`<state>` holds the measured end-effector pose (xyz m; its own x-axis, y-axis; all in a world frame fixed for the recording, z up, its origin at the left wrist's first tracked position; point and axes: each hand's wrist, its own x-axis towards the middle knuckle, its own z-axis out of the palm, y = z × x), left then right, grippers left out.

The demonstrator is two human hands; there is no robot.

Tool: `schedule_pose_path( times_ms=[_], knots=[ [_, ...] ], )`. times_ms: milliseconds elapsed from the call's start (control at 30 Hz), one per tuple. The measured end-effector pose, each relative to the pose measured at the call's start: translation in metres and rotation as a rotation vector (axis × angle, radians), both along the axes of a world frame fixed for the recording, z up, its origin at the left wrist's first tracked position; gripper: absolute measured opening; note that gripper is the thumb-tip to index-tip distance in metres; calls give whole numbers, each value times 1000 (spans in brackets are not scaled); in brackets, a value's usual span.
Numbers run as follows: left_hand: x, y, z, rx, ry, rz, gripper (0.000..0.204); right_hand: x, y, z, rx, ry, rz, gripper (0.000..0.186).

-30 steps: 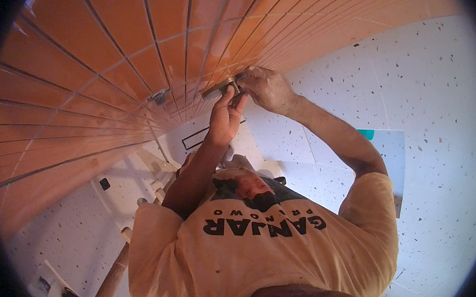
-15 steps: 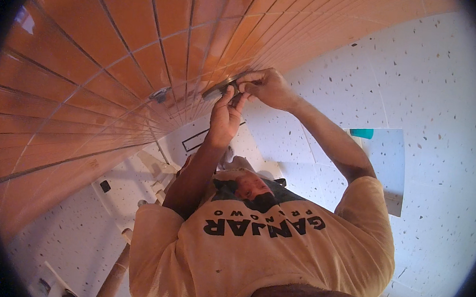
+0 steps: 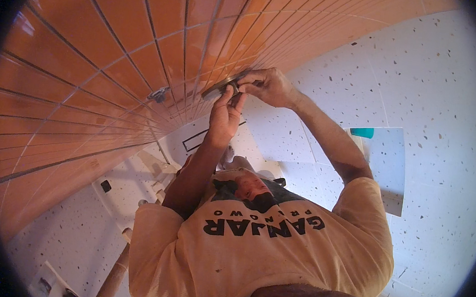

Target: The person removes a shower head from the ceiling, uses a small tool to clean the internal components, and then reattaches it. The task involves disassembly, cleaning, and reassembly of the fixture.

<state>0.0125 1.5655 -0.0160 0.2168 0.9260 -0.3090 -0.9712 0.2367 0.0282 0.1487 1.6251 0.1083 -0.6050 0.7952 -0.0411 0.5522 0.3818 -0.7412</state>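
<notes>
Both of my hands meet at a flat, elongated metal fitting (image 3: 213, 93) against the orange tiled wall (image 3: 125, 25). My left hand (image 3: 225, 120) reaches up from below, its thumb and fingertips closed on a small round part at the fitting's near side. From the right comes my right hand (image 3: 275, 89), with thumb and fingers pinched at that same part. The fingers cover much of the piece, so its exact kind cannot be made out.
Another small metal fixture (image 3: 158, 94) sticks out of the tiles to the left. White speckled wall (image 3: 436, 79) fills the right, with a recess (image 3: 386, 164) holding a teal item (image 3: 361, 133). A brown pole (image 3: 112, 275) stands at lower left.
Both hands stay at the fitting with nearly the same grip. The view has shifted slightly against the tiles.
</notes>
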Motion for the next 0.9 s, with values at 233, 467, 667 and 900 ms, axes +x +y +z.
schedule_pose_path(
  times_ms=[233, 467, 667, 900],
  knots=[
    [1, 1, 1, -21, 3, 8, 27, -13, -9, -5, 181, -12, -114, 17],
    [0, 2, -9, 14, -78, -2, 26, -30, -22, -10, -59, 72, -476, 22],
    [1, 3, -4, -21, 1, -21, 25, -34, -21, -4, -215, 65, -584, 17],
    [0, 1, -3, 0, -10, -12, 23, -15, -25, -3, 443, -123, -161, 28]
  ],
)
